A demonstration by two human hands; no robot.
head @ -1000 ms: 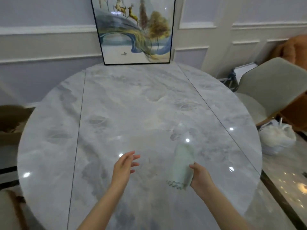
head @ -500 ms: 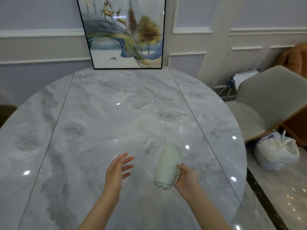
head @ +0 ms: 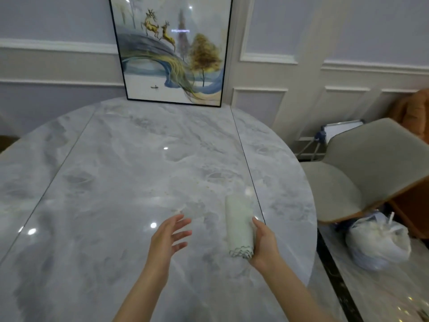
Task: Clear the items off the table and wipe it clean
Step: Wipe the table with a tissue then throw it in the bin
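A rounded grey marble worktop with two thin dark seams is seen from above, glossy with small light reflections. Over its near right part a pale, rolled-up cleaning cloth with a scalloped dark-stitched hem is held lengthwise, its hemmed end towards the viewer and its far end pointing to the wall. The cloth is gripped along its right side by the right hand, whose thumb is laid against the roll while the other fingers are curled under it and hidden; whether the roll touches the surface cannot be told. The right forearm is extended from the lower right edge, angled inward.

The left hand is raised over the worktop just left of the cloth and apart from it, nothing being held. Its fingers are spread and nearly straight, pointed forward and to the right, the palm turned towards the cloth. The left forearm is stretched up from the bottom centre.

Faint brownish crumbs are scattered on the marble beyond the cloth. At the far edge a black-framed picture of deer and a golden tree is leaned against the panelled wall. To the right, a grey upholstered chair is drawn near the worktop, and a white plastic bag is seen on the floor below it.
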